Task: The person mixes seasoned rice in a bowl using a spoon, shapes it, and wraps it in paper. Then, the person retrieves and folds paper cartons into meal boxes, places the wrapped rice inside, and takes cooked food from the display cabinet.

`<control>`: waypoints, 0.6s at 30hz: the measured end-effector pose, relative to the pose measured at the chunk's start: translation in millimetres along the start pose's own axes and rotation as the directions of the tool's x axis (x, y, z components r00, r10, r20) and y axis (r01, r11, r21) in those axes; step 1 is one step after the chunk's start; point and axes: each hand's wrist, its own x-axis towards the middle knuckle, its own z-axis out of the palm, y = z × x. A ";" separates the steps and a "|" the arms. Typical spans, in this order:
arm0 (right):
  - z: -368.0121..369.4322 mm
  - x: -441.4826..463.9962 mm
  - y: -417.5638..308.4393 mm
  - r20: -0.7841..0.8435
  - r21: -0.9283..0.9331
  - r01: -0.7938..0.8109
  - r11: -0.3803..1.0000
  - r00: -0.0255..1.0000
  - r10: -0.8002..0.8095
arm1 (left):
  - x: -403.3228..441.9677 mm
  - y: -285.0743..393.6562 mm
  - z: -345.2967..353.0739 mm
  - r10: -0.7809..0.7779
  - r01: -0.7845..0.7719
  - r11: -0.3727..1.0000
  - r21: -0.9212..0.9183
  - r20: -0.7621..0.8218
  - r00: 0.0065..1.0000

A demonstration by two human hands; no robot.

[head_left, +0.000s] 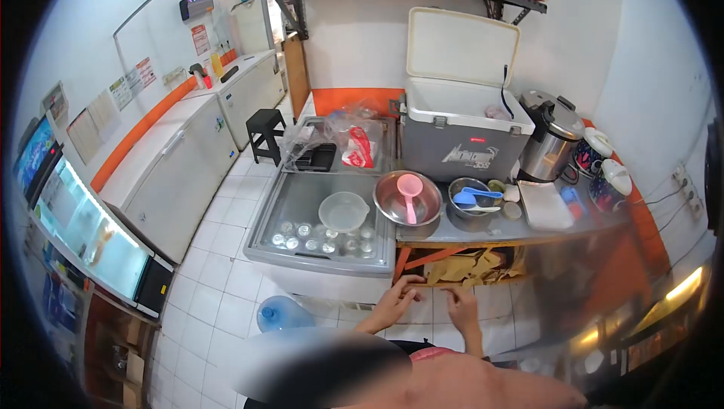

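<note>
My left hand (398,303) is held low in front of me with its fingers apart and nothing in it. To its right, my right hand (463,309) is raised with its fingers curled; whether it holds anything small is hidden. Both hands are before the wooden frame under the metal counter (483,232), near brown paper (467,267) on the lower shelf. Above them on the counter are a metal basin (385,201) with a pink dipper (409,186) and a bowl (460,209) with blue scoops (469,198).
A glass-topped freezer (264,220) bears a clear bowl (343,213) and plastic bags. A grey cooler (460,141) stands with its lid up beside a steel cooker (554,137). A blue water jug (285,314) is at lower left, a black stool (265,133) further back.
</note>
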 end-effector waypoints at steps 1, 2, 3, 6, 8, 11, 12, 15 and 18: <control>18.2 0.9 -29.0 0.027 0.193 -0.061 0.979 0.998 0.057 | -12.6 -0.6 -7.4 0.063 -0.068 0.997 -0.031 -0.144 0.988; 38.1 0.9 -59.5 0.065 0.379 -0.124 0.917 0.992 0.108 | -25.8 -4.1 -18.1 0.071 -0.075 0.997 -0.026 -0.145 0.987; 60.8 0.2 -84.9 0.073 0.454 -0.066 0.889 0.997 0.037 | -38.5 -9.7 -31.0 0.079 -0.102 0.991 -0.085 -0.240 0.968; 137.5 -12.7 -143.1 0.121 0.629 0.018 0.777 0.985 -0.120 | -72.6 -18.1 -81.8 0.104 -0.182 0.971 -0.153 -0.415 0.904; 180.4 -27.8 -188.2 0.230 0.734 -0.104 0.671 0.968 -0.101 | -89.3 -16.7 -117.1 0.118 -0.267 0.946 -0.182 -0.576 0.809; 227.1 -42.4 -251.0 0.236 0.835 -0.079 0.544 0.945 -0.226 | -119.7 -0.7 -163.6 0.091 -0.345 0.917 -0.201 -0.736 0.671; 230.8 -44.4 -269.5 0.262 0.817 -0.057 0.574 0.924 -0.280 | -127.7 10.1 -177.9 0.095 -0.349 0.915 -0.205 -0.731 0.676; 221.3 -53.1 -320.7 0.311 0.823 -0.084 0.562 0.895 -0.320 | -156.5 33.8 -214.0 0.119 -0.429 0.895 -0.125 -0.858 0.499; 222.4 -56.1 -343.7 0.363 0.844 -0.168 0.509 0.878 -0.313 | -183.3 39.2 -240.7 0.179 -0.455 0.890 -0.006 -0.915 0.362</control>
